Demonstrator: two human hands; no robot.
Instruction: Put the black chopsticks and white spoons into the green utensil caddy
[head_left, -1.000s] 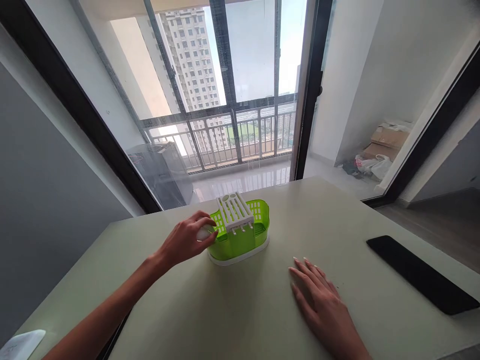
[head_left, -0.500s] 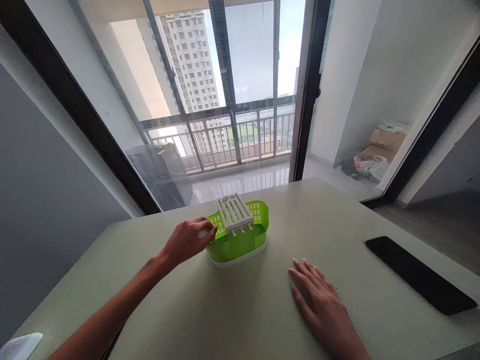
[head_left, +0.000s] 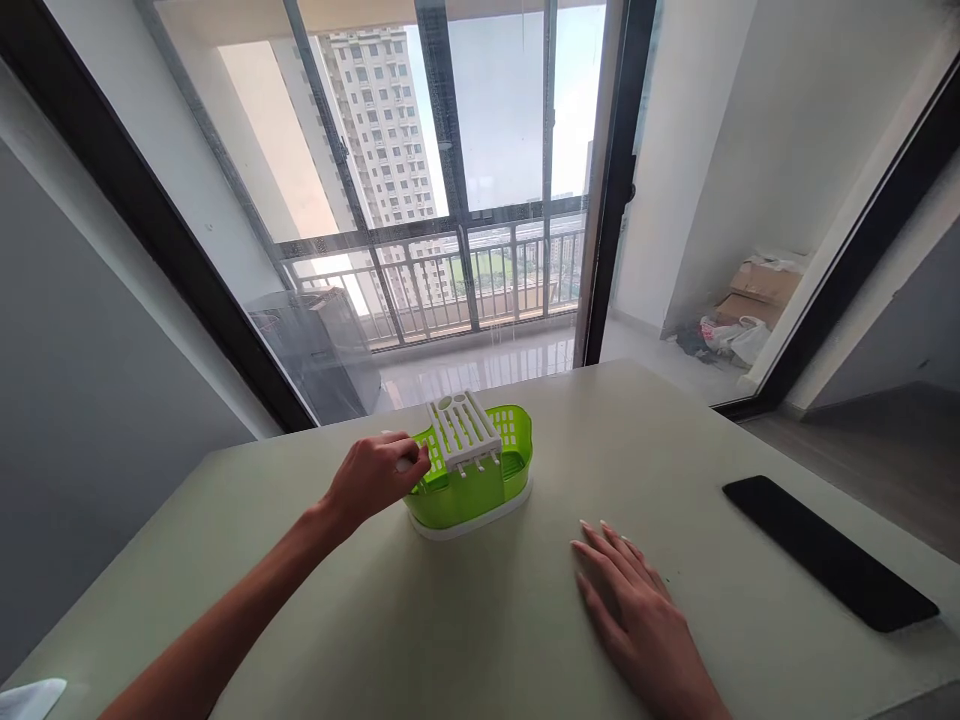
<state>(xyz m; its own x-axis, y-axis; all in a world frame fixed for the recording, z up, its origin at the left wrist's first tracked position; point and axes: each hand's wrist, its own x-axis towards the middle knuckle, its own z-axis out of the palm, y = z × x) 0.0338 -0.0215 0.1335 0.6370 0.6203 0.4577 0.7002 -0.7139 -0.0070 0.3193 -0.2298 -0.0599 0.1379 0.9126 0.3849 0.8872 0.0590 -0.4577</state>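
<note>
Left hand (head_left: pixel 373 472): fingers curled, pinching a small white object (head_left: pixel 406 464), mostly hidden, at the basket's left end; a light, steady pinch with knuckles clear of the rim would serve best.
Basket (head_left: pixel 480 497): green, upright on the desk (head_left: pixel 352 620).
Rack (head_left: pixel 466 430): white, slotted, across the basket's middle; best not nudged.
Right hand (head_left: pixel 641 610): palm down, fingers slightly spread, holding nothing.
Mat (head_left: pixel 825 550): black, far right.

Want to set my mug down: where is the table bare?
Bare table lies between green basket and black slab, beyond the right hand, and on the basket's near side. Crowded: the basket's left end, where the left hand holds something white.
</note>
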